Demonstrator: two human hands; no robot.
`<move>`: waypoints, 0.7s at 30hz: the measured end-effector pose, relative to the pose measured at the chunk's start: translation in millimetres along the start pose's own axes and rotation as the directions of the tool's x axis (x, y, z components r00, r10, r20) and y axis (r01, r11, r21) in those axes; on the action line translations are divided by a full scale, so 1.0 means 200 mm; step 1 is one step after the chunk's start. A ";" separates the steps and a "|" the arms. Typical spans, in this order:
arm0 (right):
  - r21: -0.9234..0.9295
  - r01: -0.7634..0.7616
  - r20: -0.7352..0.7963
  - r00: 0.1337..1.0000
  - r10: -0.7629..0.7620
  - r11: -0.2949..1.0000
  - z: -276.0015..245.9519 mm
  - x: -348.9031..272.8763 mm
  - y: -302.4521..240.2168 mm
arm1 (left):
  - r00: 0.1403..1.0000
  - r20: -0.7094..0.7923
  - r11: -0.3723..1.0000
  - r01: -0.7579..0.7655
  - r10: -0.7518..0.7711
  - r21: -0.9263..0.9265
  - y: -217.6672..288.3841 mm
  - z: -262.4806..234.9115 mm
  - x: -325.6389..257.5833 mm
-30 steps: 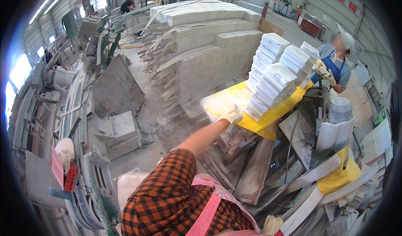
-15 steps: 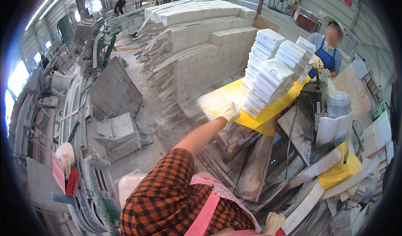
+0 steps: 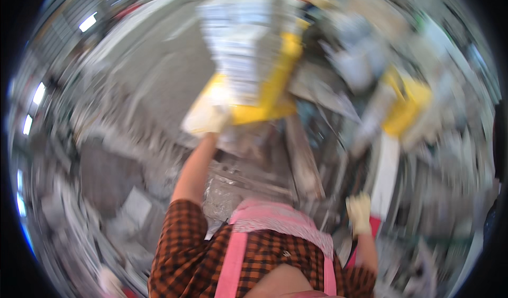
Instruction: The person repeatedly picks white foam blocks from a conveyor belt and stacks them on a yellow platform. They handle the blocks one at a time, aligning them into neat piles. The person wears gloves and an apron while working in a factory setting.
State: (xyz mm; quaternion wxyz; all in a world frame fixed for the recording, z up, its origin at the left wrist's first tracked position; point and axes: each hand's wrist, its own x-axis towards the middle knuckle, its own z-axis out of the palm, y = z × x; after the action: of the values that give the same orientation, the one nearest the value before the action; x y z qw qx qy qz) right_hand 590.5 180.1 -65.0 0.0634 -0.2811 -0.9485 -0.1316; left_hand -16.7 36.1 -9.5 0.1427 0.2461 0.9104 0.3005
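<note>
My left hand (image 3: 218, 119), in a pale glove, reaches forward to the near edge of a table (image 3: 198, 119) partly covered with yellow sheeting (image 3: 264, 113). It is right beside tall stacks of white slabs (image 3: 241, 49). Motion smears its fingers, so I cannot make out whether it grips anything. Lower right, my right hand (image 3: 360, 213) is also gloved, its fingers pointing up and seemingly a little apart. It hangs beside a long white strip (image 3: 386, 171) with a red end, and nothing shows in it.
Behind the table rises a large block of stacked pale slabs (image 3: 153, 49). Another yellow sheet (image 3: 407, 99) drapes over pieces at the right. Boards (image 3: 304, 158) lean under the table. Offcuts (image 3: 136, 208) lie on the left. Much of the picture is blurred.
The view has swung right and down, so the table and stacks appear further left. My right hand and forearm have come further into view. My left hand is still at the table's near edge.
</note>
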 end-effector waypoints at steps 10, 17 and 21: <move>0.154 -0.106 0.078 0.992 0.095 0.982 -0.09 0.04 0.00 | 0.996 0.070 0.995 -0.049 0.055 -0.083 0.04 -0.16 0.00; 0.403 -0.507 -0.082 0.810 0.581 0.762 -0.43 -0.20 0.12 | 0.993 0.111 0.982 -0.008 0.029 -0.188 0.02 -0.13 0.00; 0.127 -0.590 0.139 0.806 0.575 0.797 -0.45 -0.34 0.11 | 0.993 0.110 0.980 -0.017 0.040 -0.198 0.04 -0.14 -0.02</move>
State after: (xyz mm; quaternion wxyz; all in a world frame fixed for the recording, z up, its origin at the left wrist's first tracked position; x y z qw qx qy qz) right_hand 662.6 137.1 13.6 0.0794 -0.5589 -0.8253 -0.0137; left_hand -21.4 26.9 18.1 0.2133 0.2605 0.8629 0.3768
